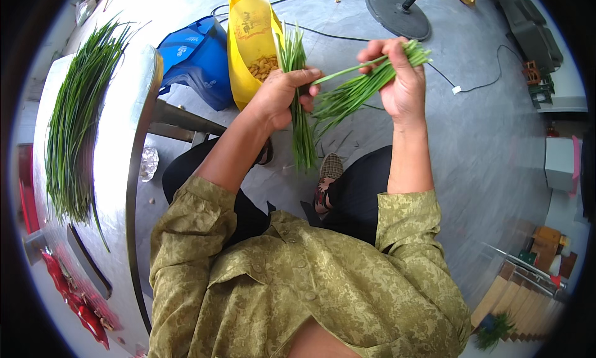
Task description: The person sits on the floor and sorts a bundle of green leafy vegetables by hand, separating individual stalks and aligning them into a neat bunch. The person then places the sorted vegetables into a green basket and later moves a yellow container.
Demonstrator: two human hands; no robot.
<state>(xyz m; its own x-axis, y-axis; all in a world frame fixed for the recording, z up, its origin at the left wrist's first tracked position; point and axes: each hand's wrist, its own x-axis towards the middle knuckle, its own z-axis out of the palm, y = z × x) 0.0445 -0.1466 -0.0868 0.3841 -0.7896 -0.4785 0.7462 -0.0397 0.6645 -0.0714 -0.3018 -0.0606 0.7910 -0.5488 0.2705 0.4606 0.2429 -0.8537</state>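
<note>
My left hand (288,95) is closed round a bunch of green chives (303,139) held roughly upright in the picture, its leaves showing above and below the fist. To the right, my right hand (400,79) grips a second bunch of chives (356,93) near its pale stem ends, the leafy ends pointing down and left. One thicker pale stalk (349,71) runs from the fingers of my right hand to the thumb of my left hand. A large pile of long chives (84,120) lies on the metal table (111,172) at the left.
Beyond my left hand stand a yellow bag (240,65) with yellowish-brown pieces inside and a blue bag (195,55). A cleaver-like blade (88,262) and a red packet (74,297) lie on the table. A round black stand base (396,13) and cables are on the floor.
</note>
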